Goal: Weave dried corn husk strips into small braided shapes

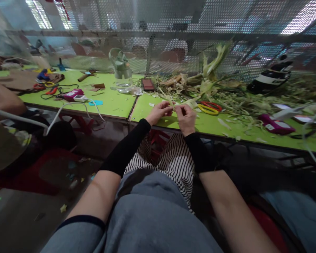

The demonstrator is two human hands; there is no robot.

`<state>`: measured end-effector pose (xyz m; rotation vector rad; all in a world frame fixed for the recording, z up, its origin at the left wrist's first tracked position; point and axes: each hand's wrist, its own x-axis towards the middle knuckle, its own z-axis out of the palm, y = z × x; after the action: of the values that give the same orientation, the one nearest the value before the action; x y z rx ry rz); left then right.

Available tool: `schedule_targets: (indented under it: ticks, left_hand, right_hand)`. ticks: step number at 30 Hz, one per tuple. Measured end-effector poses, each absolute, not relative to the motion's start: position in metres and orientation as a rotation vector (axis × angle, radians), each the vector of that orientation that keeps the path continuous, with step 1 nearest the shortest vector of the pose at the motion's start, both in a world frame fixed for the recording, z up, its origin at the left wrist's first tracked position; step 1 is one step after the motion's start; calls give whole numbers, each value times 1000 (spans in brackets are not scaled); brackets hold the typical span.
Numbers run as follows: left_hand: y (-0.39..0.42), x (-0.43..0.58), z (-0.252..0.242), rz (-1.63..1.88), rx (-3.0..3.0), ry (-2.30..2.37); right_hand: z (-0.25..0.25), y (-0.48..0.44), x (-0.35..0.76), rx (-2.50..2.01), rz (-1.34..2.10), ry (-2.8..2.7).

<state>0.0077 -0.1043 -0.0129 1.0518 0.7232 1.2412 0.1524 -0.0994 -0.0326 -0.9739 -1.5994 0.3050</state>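
Note:
Over the front edge of the green table, my left hand and my right hand are close together, fingertips pinched. Between them runs a thin, pale corn husk strip, gripped by both hands. Its lower part is hidden by the fingers. Just right of my right hand lie scissors with red and yellow handles. Behind my hands, a heap of dry and green corn husks spreads along the table to the right, with taller leaves sticking up.
A clear water bottle stands behind left, near a blurred reddish rectangle. Purple devices with white cables lie left and right. A black bottle leans at right. Perforated metal screen backs the table. A person's arm is at left.

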Motion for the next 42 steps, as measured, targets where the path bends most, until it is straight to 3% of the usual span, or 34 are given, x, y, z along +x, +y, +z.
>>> schedule_targets:
  ticks: [13, 23, 42]
  left_hand:
    - [-110, 8, -10, 1227, 1108, 793]
    - [-114, 8, -8, 1092, 1413, 860]
    - [-113, 6, -9, 1095, 1378, 794]
  right_hand:
    - [-33, -95, 154, -1012, 342, -1623]
    - [-31, -92, 155, -987, 594, -1593]
    - [-31, -89, 159, -941, 874, -1486]
